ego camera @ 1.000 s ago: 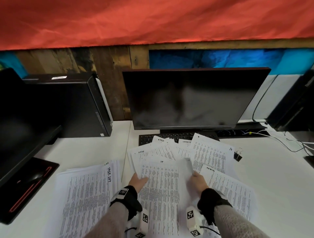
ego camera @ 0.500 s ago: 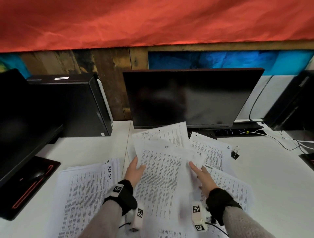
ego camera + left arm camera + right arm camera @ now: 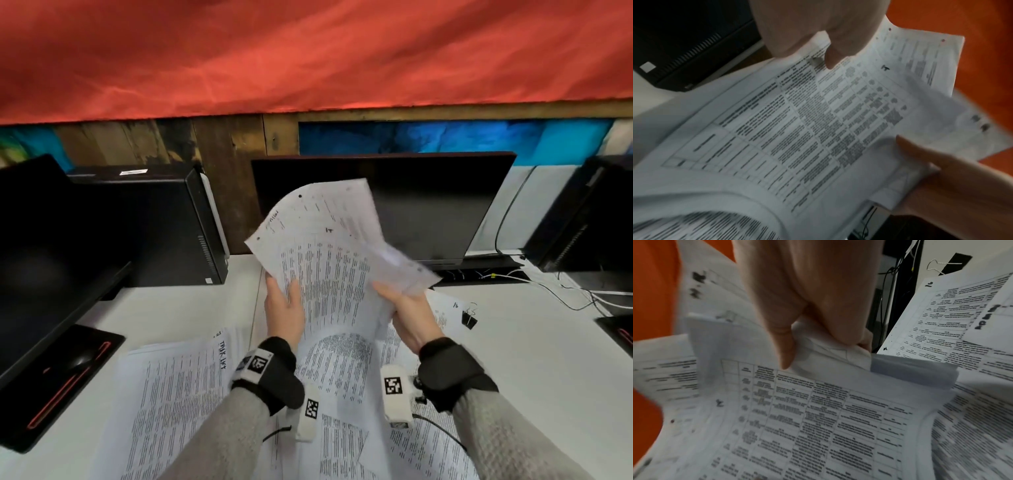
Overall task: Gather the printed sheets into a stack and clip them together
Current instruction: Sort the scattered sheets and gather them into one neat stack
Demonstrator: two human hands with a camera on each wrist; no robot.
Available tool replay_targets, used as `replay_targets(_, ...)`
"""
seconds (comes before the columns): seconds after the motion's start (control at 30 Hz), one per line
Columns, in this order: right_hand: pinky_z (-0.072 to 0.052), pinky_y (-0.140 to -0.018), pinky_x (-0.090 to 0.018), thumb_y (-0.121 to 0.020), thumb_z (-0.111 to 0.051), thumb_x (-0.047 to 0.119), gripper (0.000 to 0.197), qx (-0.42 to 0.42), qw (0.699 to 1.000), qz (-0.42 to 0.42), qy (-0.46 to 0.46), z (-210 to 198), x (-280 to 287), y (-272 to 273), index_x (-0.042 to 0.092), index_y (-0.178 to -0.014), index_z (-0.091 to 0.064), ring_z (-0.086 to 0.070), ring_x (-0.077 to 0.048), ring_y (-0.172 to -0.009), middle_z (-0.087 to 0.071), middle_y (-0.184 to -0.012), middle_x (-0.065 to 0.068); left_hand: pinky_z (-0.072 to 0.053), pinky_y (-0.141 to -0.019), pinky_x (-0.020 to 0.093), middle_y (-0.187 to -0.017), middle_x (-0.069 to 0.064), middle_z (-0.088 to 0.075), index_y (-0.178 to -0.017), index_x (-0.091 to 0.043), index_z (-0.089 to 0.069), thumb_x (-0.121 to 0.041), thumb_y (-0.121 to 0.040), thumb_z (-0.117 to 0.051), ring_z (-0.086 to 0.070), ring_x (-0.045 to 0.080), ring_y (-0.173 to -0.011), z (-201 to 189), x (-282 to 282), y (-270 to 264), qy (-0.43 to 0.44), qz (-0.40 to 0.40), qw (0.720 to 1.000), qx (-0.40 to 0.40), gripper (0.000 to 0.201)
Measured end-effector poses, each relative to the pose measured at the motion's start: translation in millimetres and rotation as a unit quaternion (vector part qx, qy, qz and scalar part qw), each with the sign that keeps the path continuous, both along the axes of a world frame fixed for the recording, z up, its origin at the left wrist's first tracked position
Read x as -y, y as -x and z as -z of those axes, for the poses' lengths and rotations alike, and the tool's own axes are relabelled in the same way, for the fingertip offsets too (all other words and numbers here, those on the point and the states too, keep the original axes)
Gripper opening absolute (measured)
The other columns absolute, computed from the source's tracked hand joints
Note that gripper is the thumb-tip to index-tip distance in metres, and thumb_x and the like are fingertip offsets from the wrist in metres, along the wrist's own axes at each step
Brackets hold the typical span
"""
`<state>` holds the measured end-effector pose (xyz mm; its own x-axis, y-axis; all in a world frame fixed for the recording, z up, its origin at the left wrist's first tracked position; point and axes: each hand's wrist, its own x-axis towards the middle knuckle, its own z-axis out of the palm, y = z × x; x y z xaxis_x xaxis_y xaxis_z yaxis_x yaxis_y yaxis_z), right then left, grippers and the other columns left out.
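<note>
I hold a loose bundle of printed sheets (image 3: pixel 329 260) lifted upright off the desk in front of the monitor. My left hand (image 3: pixel 284 301) grips its left edge, thumb on the printed face (image 3: pixel 830 53). My right hand (image 3: pixel 407 308) pinches the bundle's right edge, crumpling the paper between thumb and fingers (image 3: pixel 813 331). The sheets are uneven and fan out at the top. More printed sheets (image 3: pixel 178 394) lie spread on the desk below and to the left. A black binder clip (image 3: pixel 468 318) lies on the desk to the right, also seen in the right wrist view (image 3: pixel 947 264).
A dark monitor (image 3: pixel 428 205) stands right behind the lifted sheets. A black computer case (image 3: pixel 164 226) sits at the back left, another monitor (image 3: pixel 44 246) at far left. Cables (image 3: pixel 565 291) run along the back right of the white desk (image 3: pixel 531 359).
Both hands have raised the gathered sheets from flat on the desk to upright in front of the monitor. The grip has tightened on both side edges.
</note>
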<state>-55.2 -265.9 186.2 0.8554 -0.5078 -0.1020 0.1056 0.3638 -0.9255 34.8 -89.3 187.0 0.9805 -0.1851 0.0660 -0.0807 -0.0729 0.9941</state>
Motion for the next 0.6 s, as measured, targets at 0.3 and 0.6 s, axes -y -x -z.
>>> replay_targets(0.3,-0.051,-0.073,-0.028,-0.079,-0.069,-0.004,0.056,-0.118,0.992,0.042,0.033,34,-14,0,0.011,-0.124,-0.04,-0.064,-0.021,-0.092,-0.06,-0.109,-0.011,-0.034,-0.094,0.021,-0.13,0.0,-0.048,-0.141,-0.013,-0.022,-0.013,-0.096,-0.048,-0.048,0.017,-0.12,30,-4,4,-0.053,-0.002,0.997,-0.061,0.052)
replay_targets(0.6,-0.052,-0.079,-0.029,-0.093,-0.057,0.013,0.025,-0.093,0.993,0.048,0.051,27,-14,-6,0.009,-0.117,-0.061,-0.065,-0.021,-0.101,-0.069,-0.108,-0.004,-0.037,-0.103,0.032,-0.126,-0.008,-0.05,-0.138,-0.024,-0.037,-0.018,-0.099,-0.045,-0.046,0.014,-0.122,31,-11,-8,0.066,-0.002,0.991,-0.114,0.041)
